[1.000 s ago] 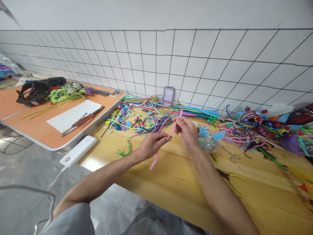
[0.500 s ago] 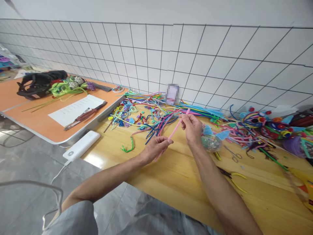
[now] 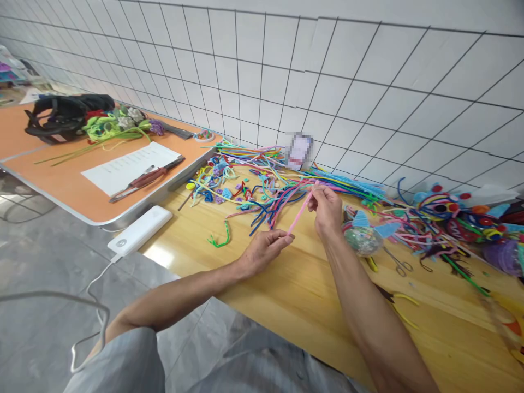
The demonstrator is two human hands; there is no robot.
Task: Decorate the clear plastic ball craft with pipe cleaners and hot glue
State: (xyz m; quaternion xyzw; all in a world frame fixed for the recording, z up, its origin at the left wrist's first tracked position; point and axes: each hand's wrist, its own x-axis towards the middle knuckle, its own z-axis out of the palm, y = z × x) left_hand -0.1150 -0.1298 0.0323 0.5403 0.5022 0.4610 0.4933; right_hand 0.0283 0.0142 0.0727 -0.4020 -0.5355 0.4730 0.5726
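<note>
Between my two hands a pink pipe cleaner (image 3: 300, 214) is stretched at a slant above the wooden table. My left hand (image 3: 268, 248) pinches its lower end between thumb and fingers. Its upper end is in the closed fingers of my right hand (image 3: 325, 207). Just behind the hands lies a bundle of pink and blue pipe cleaners (image 3: 278, 204). A clear, rounded piece with light-blue fins (image 3: 362, 238) sits to the right of my right wrist. A twisted green pipe cleaner (image 3: 223, 237) lies left of my left hand.
Yellow-handled pliers (image 3: 403, 300) lie beside my right forearm, with scissors (image 3: 401, 265) behind them. A phone (image 3: 299, 151) leans on the wall. Near the left table edge is a white power bank (image 3: 141, 229) with a cable. Red-handled pliers (image 3: 149, 177) lie on an orange table (image 3: 61, 188).
The view has tilted and shifted, so the scene sits differently. The pink pipe cleaner stays in both hands; its tail that hung below my left hand no longer shows.
</note>
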